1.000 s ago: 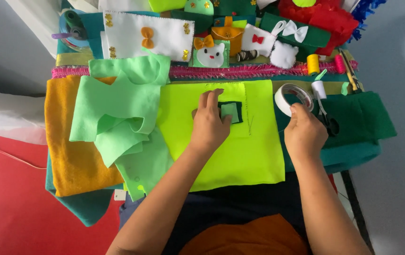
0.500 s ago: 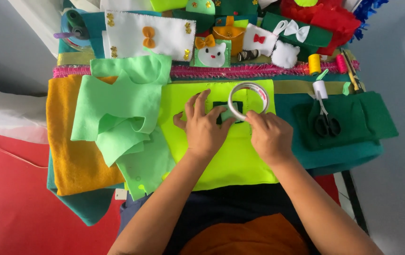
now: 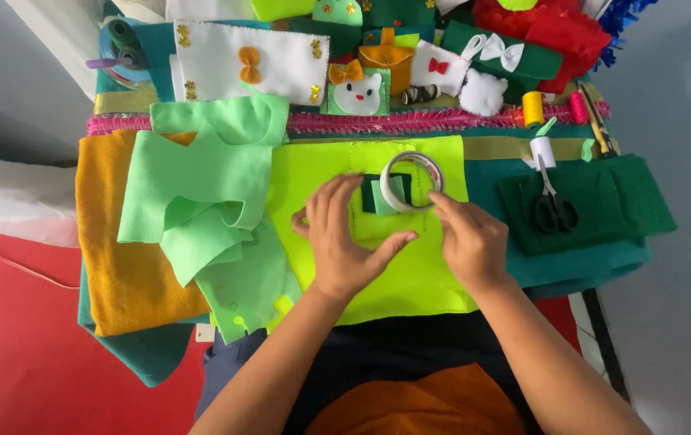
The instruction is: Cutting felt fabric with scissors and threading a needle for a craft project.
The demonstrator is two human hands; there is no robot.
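A white ring-shaped roll of adhesive tape is held on edge by the right hand, whose grip is closed on the roll's lower rim, seemingly so a strip can be drawn off. Just under the roll, a small dark green felt square lies on a neon yellow-green felt sheet. The left hand is laid flat and open, fingers spread, apparently pinning the sheet to the counter. Left of that hand, pale green felt pieces are heaped over mustard-orange felt. Right of the grip, black-handled scissors rest on dark green felt.
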